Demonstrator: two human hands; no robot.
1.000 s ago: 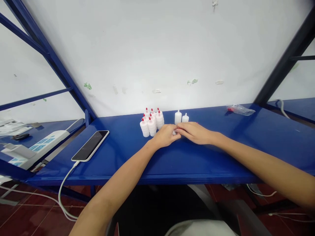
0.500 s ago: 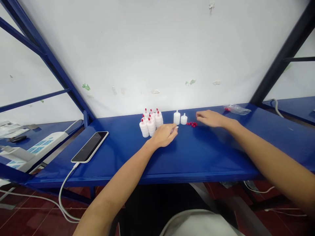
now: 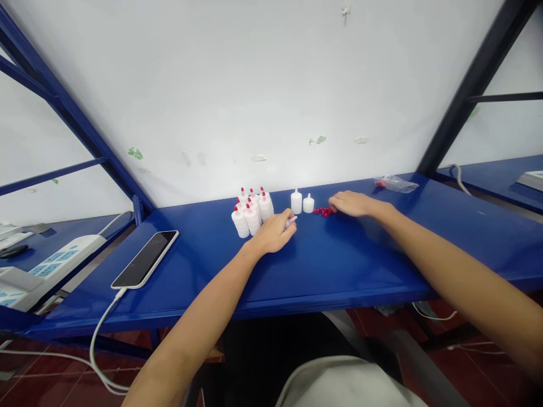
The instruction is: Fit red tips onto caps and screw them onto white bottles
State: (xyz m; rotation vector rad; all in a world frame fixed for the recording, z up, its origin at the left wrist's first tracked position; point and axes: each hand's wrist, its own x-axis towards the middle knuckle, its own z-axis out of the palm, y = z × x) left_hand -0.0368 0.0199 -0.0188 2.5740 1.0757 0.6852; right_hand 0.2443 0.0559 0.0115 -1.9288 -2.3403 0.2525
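My left hand (image 3: 275,232) is closed around a small white squeeze bottle (image 3: 291,221), mostly hidden by the fingers; its bare nozzle points to the right. Behind that hand, a cluster of white bottles with red tips (image 3: 253,216) stands upright on the blue table. Two uncapped white bottles, a taller one (image 3: 296,202) and a shorter one (image 3: 308,204), stand beyond the left hand's fingertips. To their right lies a small pile of red caps (image 3: 324,212). At the pile's right edge, my right hand (image 3: 351,203) has its bent fingertips on a red cap, which they partly cover.
A clear plastic bag (image 3: 397,183) with something red inside lies at the back right. On the left, a phone (image 3: 146,260) is plugged into a white cable (image 3: 104,322). Blue frame posts rise at both ends of the table (image 3: 339,265), and a white wall stands behind.
My right hand has come down and in to the red caps, where its fingertips now touch. The left hand still holds its bottle. The whole view has shifted slightly.
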